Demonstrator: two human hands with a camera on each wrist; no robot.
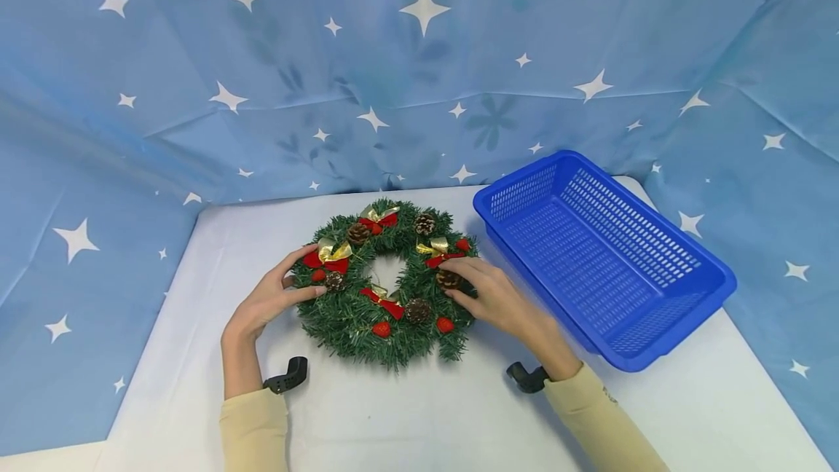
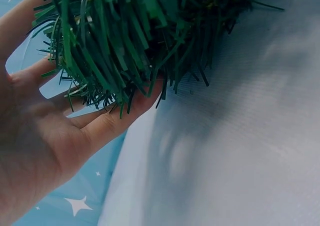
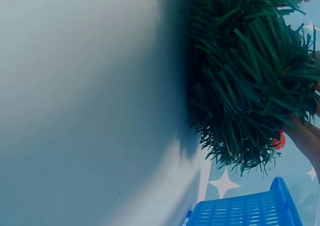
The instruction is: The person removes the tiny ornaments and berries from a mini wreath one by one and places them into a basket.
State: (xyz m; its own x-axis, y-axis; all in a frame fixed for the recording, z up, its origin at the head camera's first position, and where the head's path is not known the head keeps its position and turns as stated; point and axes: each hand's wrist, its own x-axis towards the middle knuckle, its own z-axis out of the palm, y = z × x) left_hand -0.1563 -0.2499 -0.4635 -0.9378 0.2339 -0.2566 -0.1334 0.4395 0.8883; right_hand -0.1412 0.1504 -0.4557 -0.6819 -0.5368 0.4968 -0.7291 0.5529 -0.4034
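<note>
A green Christmas wreath (image 1: 367, 312) lies on the white table, trimmed with red and gold bows, pine cones and red strawberry-like ornaments. My left hand (image 1: 265, 301) grips its left side, the thumb near a pine cone (image 1: 335, 281) and the fingers by a red bow (image 1: 325, 262). In the left wrist view, the fingers of that hand reach around the wreath's green tinsel (image 2: 110, 41). On the right side of the wreath, my right hand (image 1: 494, 296) holds it with thumb and fingers either side of another pine cone (image 1: 448, 280). The right fingertips touch a red bow there.
A blue perforated plastic basket (image 1: 596, 268) stands to the right of the wreath. Blue cloth with white stars (image 1: 419, 93) hangs behind and on both sides of the white-covered table (image 1: 393, 414). Black wrist mounts (image 1: 288, 376) show beside both wrists.
</note>
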